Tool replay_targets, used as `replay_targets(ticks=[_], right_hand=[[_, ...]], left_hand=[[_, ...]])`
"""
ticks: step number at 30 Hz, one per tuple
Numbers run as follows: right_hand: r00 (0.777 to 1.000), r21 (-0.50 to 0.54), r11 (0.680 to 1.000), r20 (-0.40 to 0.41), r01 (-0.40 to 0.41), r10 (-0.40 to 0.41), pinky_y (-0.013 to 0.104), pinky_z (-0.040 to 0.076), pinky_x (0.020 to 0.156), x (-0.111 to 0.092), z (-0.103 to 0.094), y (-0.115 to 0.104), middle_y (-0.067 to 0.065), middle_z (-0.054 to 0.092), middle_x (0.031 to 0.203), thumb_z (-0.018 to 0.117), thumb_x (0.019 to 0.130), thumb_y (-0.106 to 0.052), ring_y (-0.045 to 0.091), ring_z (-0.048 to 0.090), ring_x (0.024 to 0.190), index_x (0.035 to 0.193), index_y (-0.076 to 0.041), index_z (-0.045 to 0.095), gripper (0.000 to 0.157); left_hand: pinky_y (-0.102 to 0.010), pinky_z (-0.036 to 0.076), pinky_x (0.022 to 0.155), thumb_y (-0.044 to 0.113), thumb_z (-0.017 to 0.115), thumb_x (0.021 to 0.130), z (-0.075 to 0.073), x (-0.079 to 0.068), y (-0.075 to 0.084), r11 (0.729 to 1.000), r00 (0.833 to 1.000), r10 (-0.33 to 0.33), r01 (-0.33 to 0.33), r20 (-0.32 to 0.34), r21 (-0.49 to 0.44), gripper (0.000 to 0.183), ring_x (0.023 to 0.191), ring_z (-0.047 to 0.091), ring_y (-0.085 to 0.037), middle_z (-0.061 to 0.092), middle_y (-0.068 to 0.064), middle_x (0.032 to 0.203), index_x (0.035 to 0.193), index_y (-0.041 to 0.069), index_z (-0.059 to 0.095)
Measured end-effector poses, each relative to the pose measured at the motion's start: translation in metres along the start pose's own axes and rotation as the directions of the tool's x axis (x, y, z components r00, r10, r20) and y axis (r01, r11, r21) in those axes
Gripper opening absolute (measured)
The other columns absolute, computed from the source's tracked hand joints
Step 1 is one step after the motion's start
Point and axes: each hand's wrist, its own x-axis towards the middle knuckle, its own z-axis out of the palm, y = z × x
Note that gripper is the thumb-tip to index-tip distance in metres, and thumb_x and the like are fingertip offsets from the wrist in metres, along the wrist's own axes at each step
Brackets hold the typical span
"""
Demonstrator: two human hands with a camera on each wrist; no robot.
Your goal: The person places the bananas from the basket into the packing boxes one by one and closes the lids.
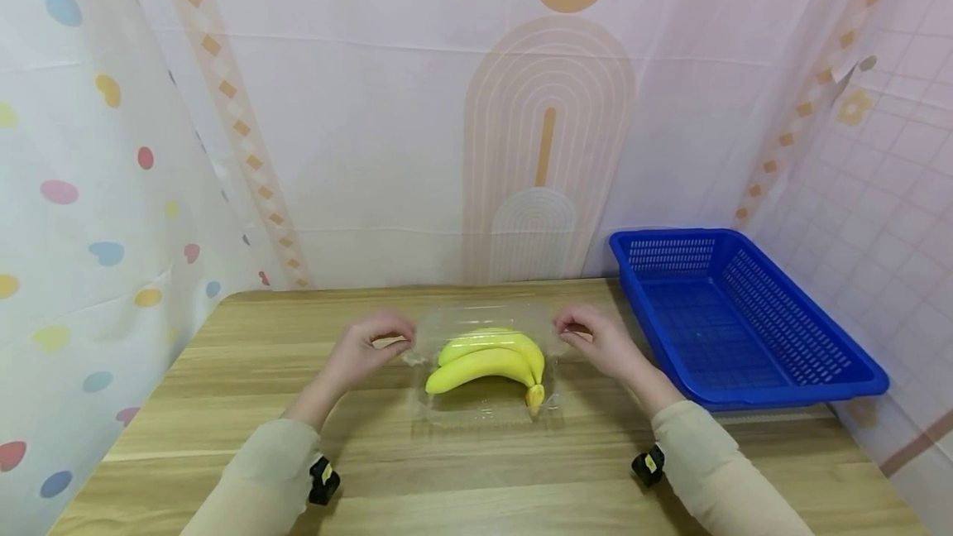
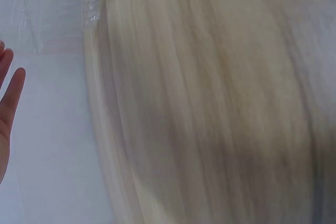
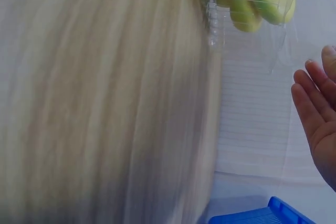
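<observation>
A clear plastic box (image 1: 487, 416) lies on the wooden table in the head view, with a bunch of yellow bananas (image 1: 480, 369) in it. Shiny plastic overlaps the rear banana, and the stem end points to the front right. Beside the box's left edge is my left hand (image 1: 375, 340), its fingers loosely bent. My right hand (image 1: 596, 339) is at the opposite edge, thumb and fingers bent toward each other. Both wrist views show relaxed fingers (image 2: 11, 95) a small gap away from the plastic, holding nothing. Green-yellow banana tips (image 3: 245, 14) show through the box in the right wrist view.
A blue plastic basket (image 1: 752, 399) with perforated walls stands at the right of the table (image 1: 476, 478), tilted slightly in view. Patterned curtains (image 1: 372, 147) hang behind the table and along both sides. Black wrist cameras (image 1: 323, 480) sit at both sleeves.
</observation>
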Motion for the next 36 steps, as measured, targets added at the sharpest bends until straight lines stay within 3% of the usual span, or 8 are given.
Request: replay_targets(ticks=[3, 6, 14, 25, 36], right_hand=[[0.997, -0.071, 0.995, 0.021, 0.071, -0.069, 0.033, 0.059, 0.084, -0.002, -0.002, 0.001, 0.010, 0.069, 0.099, 0.074, 0.079, 0.015, 0.029, 0.065, 0.097, 0.087, -0.005, 0.064, 0.023], [0.988, -0.150, 0.977, 0.036, 0.154, -0.150, 0.036, 0.059, 0.082, -0.004, -0.003, 0.003, 0.008, 0.070, 0.099, 0.077, 0.076, 0.013, 0.027, 0.066, 0.096, 0.086, -0.009, 0.064, 0.028], [0.955, -0.242, 0.924, 0.084, 0.298, -0.286, 0.041, 0.057, 0.083, -0.008, -0.004, 0.007, 0.005, 0.069, 0.099, 0.082, 0.071, 0.012, 0.025, 0.065, 0.096, 0.087, -0.012, 0.062, 0.035], [0.939, -0.331, 0.880, 0.168, 0.340, -0.300, 0.039, 0.057, 0.085, -0.011, -0.006, 0.005, 0.005, 0.069, 0.105, 0.083, 0.073, 0.007, 0.024, 0.065, 0.100, 0.088, -0.014, 0.064, 0.032], [0.924, -0.343, 0.860, 0.200, 0.378, -0.326, 0.040, 0.056, 0.086, -0.012, -0.006, 0.007, 0.006, 0.069, 0.106, 0.083, 0.074, 0.005, 0.026, 0.064, 0.100, 0.088, -0.014, 0.066, 0.029]], left_hand=[[-0.019, 0.055, 0.079, -0.027, 0.078, 0.062, 0.000, 0.000, -0.002, 0.996, 0.997, 0.074, -0.074, 0.009, 0.039, 0.036, 0.083, 0.066, -0.029, 0.069, -0.016, 0.088, 0.080, 0.003, 0.069], [-0.013, 0.050, 0.083, -0.024, 0.081, 0.061, -0.001, 0.000, -0.003, 0.988, 0.991, 0.132, -0.134, 0.030, 0.080, 0.040, 0.084, 0.066, -0.027, 0.070, -0.010, 0.089, 0.081, 0.009, 0.071], [-0.016, 0.052, 0.085, -0.021, 0.083, 0.061, -0.004, -0.002, -0.005, 0.952, 0.960, 0.261, -0.274, 0.103, 0.138, 0.039, 0.086, 0.067, -0.026, 0.070, -0.008, 0.092, 0.082, 0.010, 0.072], [-0.021, 0.055, 0.082, -0.020, 0.081, 0.062, -0.004, -0.006, 0.000, 0.942, 0.948, 0.278, -0.301, 0.154, 0.148, 0.038, 0.086, 0.067, -0.026, 0.070, -0.007, 0.095, 0.085, 0.009, 0.073], [-0.019, 0.054, 0.082, -0.017, 0.083, 0.063, -0.005, -0.008, -0.002, 0.940, 0.944, 0.259, -0.295, 0.206, 0.172, 0.035, 0.087, 0.067, -0.026, 0.070, -0.007, 0.096, 0.084, 0.010, 0.073]])
